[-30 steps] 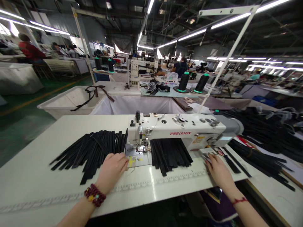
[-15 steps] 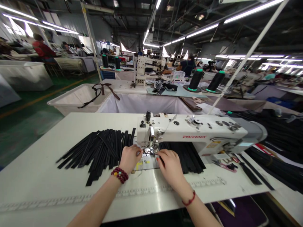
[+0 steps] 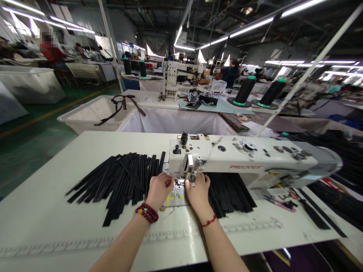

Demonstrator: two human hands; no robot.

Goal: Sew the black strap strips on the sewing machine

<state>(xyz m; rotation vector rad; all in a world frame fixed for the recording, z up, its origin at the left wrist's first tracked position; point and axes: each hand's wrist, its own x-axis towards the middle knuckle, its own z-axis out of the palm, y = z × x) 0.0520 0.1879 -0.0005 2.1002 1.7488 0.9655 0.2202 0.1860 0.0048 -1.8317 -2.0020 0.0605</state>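
A white sewing machine (image 3: 215,158) stands on the table in front of me. My left hand (image 3: 159,192) is closed in a pinch just left of its presser foot (image 3: 179,182); whatever lies between the fingertips is too small to make out. On the other side of the foot, my right hand (image 3: 198,193) reaches in under the machine's head, its fingers bent and partly hidden. What it holds cannot be seen. Fanned-out black strips (image 3: 127,179) lie beside my left hand. More black strips (image 3: 229,194) are under the machine's arm, right of my right hand.
A ruler tape (image 3: 170,235) runs along the table's front (image 3: 176,255). Pink-handled snips (image 3: 280,204) and a dark brush-like tool (image 3: 313,213) lie at the right. Behind are a bin (image 3: 70,120), black thread cones (image 3: 244,90) and another sewing machine (image 3: 181,77).
My right hand has moved in closer to the presser foot, its fingers now further under the machine's head. My left hand stays by the foot. The view has shifted slightly.
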